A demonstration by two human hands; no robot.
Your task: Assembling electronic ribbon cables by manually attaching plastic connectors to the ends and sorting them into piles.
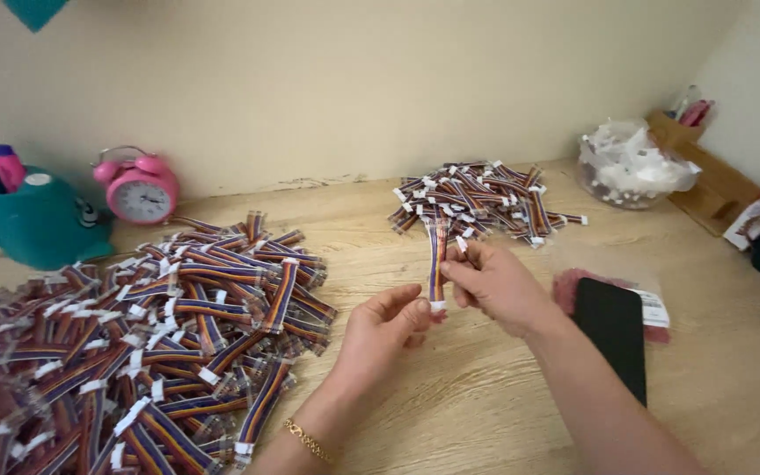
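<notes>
Head view: both my hands, left hand (386, 318) and right hand (496, 281), pinch one rainbow ribbon cable (436, 255); small pile (477, 200) looks finished, large pile (134, 343) apparently remains.

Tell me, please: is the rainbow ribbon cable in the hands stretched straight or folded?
Straight. The ribbon cable runs in one flat line, its lower white end pinched by the left hand and its upper part held by the right hand.

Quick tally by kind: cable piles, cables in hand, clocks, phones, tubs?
Ribbon cable piles: 2, big pile, small pile
Cable in hand: 1, held by left hand and right hand
Pink alarm clock: 1
Black phone: 1
Clear tub: 1
Total: 6
</notes>
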